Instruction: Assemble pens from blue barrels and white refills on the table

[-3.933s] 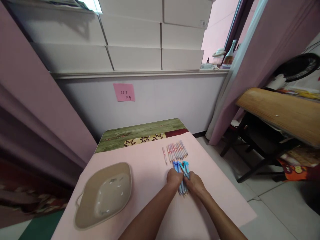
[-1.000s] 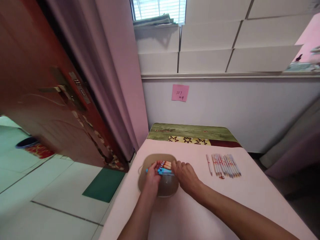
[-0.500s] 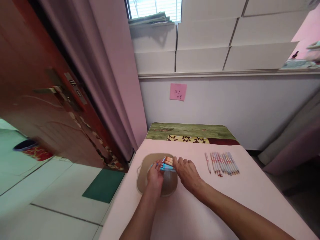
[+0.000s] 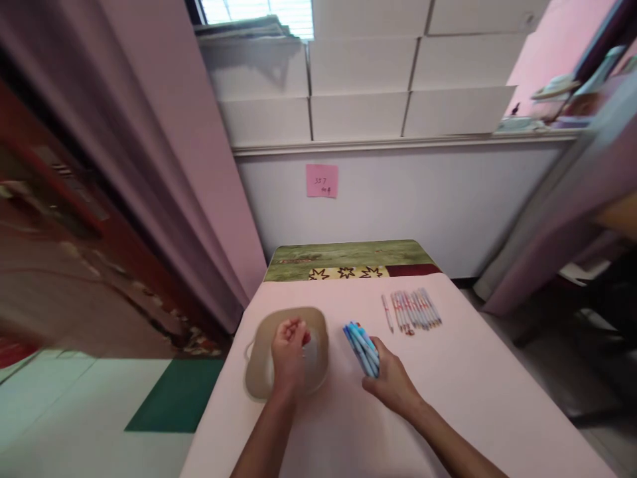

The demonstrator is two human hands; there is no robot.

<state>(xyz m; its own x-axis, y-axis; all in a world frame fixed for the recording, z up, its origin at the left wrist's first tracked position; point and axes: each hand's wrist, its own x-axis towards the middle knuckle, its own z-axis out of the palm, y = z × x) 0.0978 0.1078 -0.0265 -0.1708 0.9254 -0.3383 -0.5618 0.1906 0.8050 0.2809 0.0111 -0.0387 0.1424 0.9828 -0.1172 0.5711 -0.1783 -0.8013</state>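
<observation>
A bundle of blue pens [image 4: 363, 348] is gripped in my right hand [image 4: 391, 378], above the pink table cover to the right of the basin. My left hand [image 4: 288, 348] is over the beige basin [image 4: 261, 362], its fingers curled together; whatever they may hold is too small to make out. Several light pens with red marks [image 4: 415, 310] lie side by side on the right part of the table. One more pen [image 4: 387, 313] lies just left of that row.
Behind the pink cover [image 4: 348, 431] shows the table's green, patterned far end [image 4: 348, 252]. A pink note [image 4: 322, 180] is stuck on the wall. A curtain and a door stand at the left, and dark furniture at the right.
My right hand has moved away from my left hand, carrying the blue pens clear of the basin. My left hand has let go of the bundle. The view has turned right.
</observation>
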